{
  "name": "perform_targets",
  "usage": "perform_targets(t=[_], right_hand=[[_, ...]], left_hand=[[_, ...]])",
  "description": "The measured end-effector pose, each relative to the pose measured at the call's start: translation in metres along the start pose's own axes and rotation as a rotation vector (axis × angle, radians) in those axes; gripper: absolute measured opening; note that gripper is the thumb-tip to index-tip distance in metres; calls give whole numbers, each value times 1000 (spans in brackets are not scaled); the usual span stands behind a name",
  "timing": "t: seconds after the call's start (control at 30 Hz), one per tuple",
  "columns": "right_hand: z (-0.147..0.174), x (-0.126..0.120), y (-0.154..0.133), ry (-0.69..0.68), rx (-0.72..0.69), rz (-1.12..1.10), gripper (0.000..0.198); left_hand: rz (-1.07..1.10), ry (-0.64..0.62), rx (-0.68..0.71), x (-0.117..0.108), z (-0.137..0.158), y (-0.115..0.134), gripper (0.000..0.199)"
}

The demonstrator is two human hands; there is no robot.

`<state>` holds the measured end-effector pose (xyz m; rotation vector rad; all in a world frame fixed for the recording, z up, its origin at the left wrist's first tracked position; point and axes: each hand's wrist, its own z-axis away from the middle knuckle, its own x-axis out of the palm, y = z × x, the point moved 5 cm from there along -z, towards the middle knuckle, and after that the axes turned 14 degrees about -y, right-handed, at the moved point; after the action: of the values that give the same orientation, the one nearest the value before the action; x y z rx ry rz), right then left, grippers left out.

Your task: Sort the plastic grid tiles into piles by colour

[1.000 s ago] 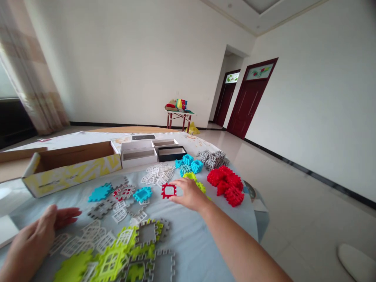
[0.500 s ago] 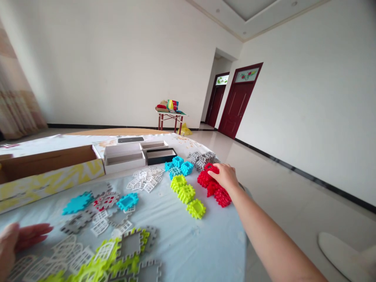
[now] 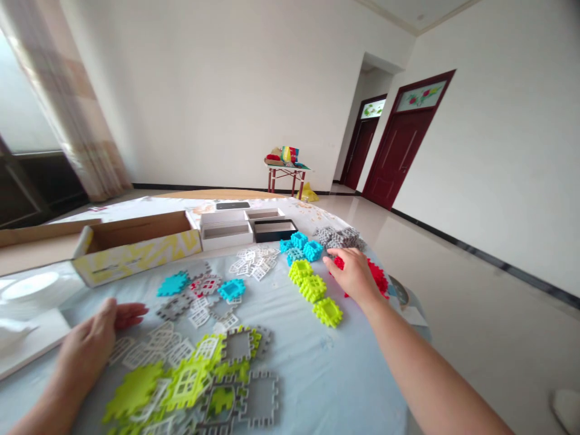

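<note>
My left hand (image 3: 97,329) hovers at the left of the table with fingers stretched out, holding nothing I can see. Close to it lies a loose heap of white window pieces (image 3: 181,351), lime green panels (image 3: 136,389) and grey notched frames (image 3: 261,402). My right hand (image 3: 352,275) is over the stacked red pieces (image 3: 377,278) and hides part of them. Its thumb and forefinger are apart, with red showing between. Lime green stacks (image 3: 312,289), blue stacks (image 3: 312,249) and a grey pile (image 3: 339,235) sit nearby.
Behind the pieces stand a yellow-and-white cardboard box (image 3: 140,260), white box trays (image 3: 226,240) and a black tray (image 3: 274,230). White window pieces (image 3: 254,263) lie in a pile mid-table. A white plate-like item (image 3: 29,287) is at the left. The table's rounded edge runs along the right.
The view has swung left, bringing more of the left side into sight. My left hand shows more fully. My right hand's fingers have moved apart at the red stacks.
</note>
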<state>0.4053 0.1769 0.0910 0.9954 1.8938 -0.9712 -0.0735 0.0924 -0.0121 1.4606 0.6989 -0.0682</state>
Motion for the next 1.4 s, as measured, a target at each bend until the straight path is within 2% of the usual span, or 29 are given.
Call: perform_targets(t=[0.1,0.23,0.33,0.43,0.57,0.67,0.73,0.83,0.93,1.03,1.2,1.4], right_hand=[[7,26,-47,-86,-134,-226,23],[20,72,-93,-267,-153,-489,21],[30,100,-105,-342,-130,-586,22],[37,115,-104,-355,-148,-621,20],[38,122,-98,-350,-169,-653,18],[36,124,-97,-358,-171,-645,17],[35,124,-99,-364,-183,-642,17],[35,123,-99,-368,-197,-651,17],[35,122,-99,-370,-201,-659,16],[35,123,-97,-372,-201,-667,17],[33,126,-96,-384,-195,-677,16],[32,123,-96,-382,-204,-671,17]], left_hand=[[120,-30,-48,3,8,9,68],[95,-28,0,4,11,6,64],[-57,-27,66,6,18,13,53],[-312,-78,235,20,30,44,41],[-560,-272,459,62,42,93,34],[-698,-349,593,94,39,119,35],[-757,-416,620,115,30,126,36],[-813,-474,588,137,11,126,36],[-825,-453,554,144,-2,126,36],[-835,-430,563,141,1,133,31],[-954,-576,693,143,23,145,17],[-1119,-640,574,154,18,136,25]])
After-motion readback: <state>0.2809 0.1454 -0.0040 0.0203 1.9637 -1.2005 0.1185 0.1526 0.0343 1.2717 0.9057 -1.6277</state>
